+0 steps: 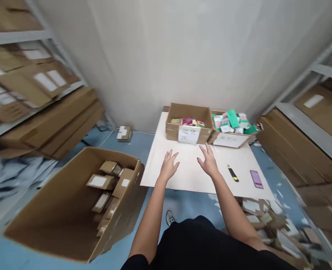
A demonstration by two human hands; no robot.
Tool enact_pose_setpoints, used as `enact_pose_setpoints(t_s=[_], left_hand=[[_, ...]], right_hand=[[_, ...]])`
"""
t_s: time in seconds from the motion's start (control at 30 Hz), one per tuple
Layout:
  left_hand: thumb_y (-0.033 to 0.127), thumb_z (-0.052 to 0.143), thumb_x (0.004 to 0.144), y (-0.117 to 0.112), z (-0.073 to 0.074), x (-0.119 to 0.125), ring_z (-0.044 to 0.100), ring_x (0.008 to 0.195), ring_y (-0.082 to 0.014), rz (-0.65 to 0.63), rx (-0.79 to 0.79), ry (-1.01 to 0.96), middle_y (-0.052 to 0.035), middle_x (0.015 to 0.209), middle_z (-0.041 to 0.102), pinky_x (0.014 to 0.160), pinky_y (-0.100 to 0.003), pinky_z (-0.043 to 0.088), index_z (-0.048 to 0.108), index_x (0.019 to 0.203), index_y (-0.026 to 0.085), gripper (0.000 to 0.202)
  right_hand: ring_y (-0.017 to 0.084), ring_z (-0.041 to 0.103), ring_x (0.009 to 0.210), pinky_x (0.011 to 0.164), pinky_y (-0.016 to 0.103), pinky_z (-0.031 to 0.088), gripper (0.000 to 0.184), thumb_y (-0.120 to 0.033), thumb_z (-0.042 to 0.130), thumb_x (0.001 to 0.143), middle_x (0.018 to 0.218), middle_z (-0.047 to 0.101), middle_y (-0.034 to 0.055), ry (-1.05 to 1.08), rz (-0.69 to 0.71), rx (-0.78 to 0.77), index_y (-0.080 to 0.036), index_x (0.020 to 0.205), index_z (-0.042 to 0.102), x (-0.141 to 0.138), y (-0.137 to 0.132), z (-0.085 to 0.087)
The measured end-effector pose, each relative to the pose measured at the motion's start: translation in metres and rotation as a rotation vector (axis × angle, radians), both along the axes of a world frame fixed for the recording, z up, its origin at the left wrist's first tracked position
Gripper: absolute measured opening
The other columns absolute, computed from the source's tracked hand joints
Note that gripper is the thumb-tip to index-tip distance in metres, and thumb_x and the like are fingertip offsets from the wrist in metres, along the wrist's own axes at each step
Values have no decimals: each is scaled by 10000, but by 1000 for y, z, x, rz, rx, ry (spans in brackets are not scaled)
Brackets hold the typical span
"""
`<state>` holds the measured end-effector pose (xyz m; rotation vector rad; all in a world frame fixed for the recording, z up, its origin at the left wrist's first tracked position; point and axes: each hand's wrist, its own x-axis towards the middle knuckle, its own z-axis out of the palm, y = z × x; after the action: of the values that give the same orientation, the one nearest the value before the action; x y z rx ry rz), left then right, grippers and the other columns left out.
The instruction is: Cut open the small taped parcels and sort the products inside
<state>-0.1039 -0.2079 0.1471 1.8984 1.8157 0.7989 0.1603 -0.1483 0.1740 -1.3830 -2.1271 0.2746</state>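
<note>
My left hand is held over the white table, fingers spread and holding nothing. To its right, my right hand reaches out over the same table, also with fingers apart and nothing in it. Just beyond both hands stands an open cardboard box with a white handwritten label and colourful small packets inside. Beside it on the right sits a second labelled box, filled with green, white and pink packs. A yellow and black box cutter and a purple phone lie right of my right hand.
A large open carton with several small parcels stands on the floor at left. Shelves of cardboard boxes flank both sides. One small parcel rests by the wall. Torn cardboard and paper scraps lie at lower right.
</note>
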Motion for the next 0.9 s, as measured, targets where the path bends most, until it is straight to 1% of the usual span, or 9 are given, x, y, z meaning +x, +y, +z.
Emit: enact_pose_setpoints(t_s=[0.13,0.23,0.33,0.43,0.57,0.63,0.7,0.8,0.9], left_hand=[[292,620,988,-40,3,-89,286,1609,-347,260,19,-25,-129,1736,323,1291,-541,327,539,1541,235,562],[297,611,992,-79,-3,-137,292,1608,-329,443,19,-57,-125,1739,315,1297,-521,319,537,1543,236,559],[303,607,996,-122,-15,-172,292,1609,-313,601,-7,-90,-116,1742,310,1300,-521,310,531,1546,253,557],[303,607,995,-165,-28,-201,318,1600,-305,738,-50,-112,-133,1734,322,1303,-515,302,535,1543,241,556],[307,601,990,-210,-38,-237,326,1597,-302,935,-104,-128,-111,1738,323,1295,-512,323,529,1551,268,567],[309,601,985,-222,-40,-255,328,1596,-305,1037,-135,-131,-94,1740,324,1290,-513,336,529,1553,285,573],[313,604,983,-229,-41,-273,325,1597,-305,1114,-169,-132,-93,1745,314,1287,-503,345,530,1553,282,575],[324,606,989,-230,-44,-297,322,1599,-302,1174,-223,-131,-95,1749,305,1289,-483,345,529,1553,275,571],[340,591,1002,-230,-51,-316,326,1597,-311,1210,-271,-136,-84,1754,292,1274,-484,368,520,1560,285,565]], right_hand=[[351,282,1601,1240,577,386,620,-298,632,950,1754,237,120,-23,250,-21,-260,1559,521,-102,13,2],[355,300,1595,1232,588,394,623,-304,634,947,1756,235,123,-46,427,-51,-271,1559,521,-176,15,-4],[361,303,1593,1224,597,402,627,-310,636,947,1751,246,131,-71,599,-90,-265,1562,520,-247,10,-16],[359,310,1590,1240,589,387,633,-295,642,942,1748,252,137,-86,771,-116,-250,1562,524,-315,-3,-33],[345,296,1597,1266,562,362,682,-263,664,920,1757,230,125,-120,978,-156,-253,1582,502,-397,-19,-54],[343,283,1603,1273,542,358,697,-258,678,912,1758,222,129,-147,1048,-185,-236,1585,498,-435,-22,-63],[341,283,1602,1277,529,354,698,-263,678,914,1756,221,132,-163,1101,-219,-222,1587,495,-471,-22,-71],[338,285,1601,1278,529,352,694,-279,658,927,1757,223,119,-163,1174,-275,-229,1597,483,-519,-16,-86],[342,285,1599,1278,544,349,713,-283,652,930,1760,224,110,-169,1234,-323,-246,1616,460,-560,-10,-105]])
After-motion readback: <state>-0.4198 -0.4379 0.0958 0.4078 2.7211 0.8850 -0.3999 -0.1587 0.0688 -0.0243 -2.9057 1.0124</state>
